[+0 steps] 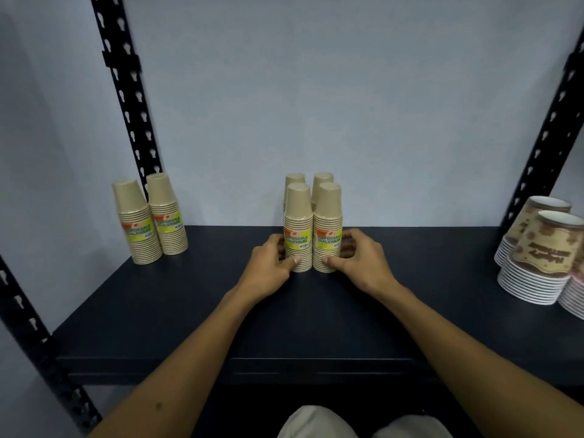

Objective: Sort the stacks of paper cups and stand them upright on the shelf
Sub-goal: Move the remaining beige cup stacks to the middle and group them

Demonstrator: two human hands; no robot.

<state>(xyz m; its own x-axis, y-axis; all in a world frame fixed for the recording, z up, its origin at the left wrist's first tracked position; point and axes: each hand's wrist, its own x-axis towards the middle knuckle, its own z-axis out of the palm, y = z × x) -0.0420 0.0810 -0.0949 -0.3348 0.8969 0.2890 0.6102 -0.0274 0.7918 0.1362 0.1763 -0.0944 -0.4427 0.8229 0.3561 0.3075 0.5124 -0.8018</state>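
Tan paper cup stacks, four of them, stand upside-down in a tight two-by-two block mid-shelf on the dark blue metal shelf (158,311), nearer its back edge. Front-left stack (297,229) and front-right stack (327,229) touch side by side, each with a yellow-green label; two more tan stacks (309,181) sit right behind them. Left hand (270,267) curls round the front-left stack, thumb pressed on its lower rims, fingers (279,245) wrapped on its left side. Right hand (358,262) does likewise with the front-right stack, thumb low on the front, fingers (346,243) bent round its right side. Another pair of tan labelled stacks (151,222) stands upright near the shelf's back-left corner, touching each other. White stacks of brown-printed cups (537,257) lean at the right edge. Black perforated uprights (126,90) frame the shelf.
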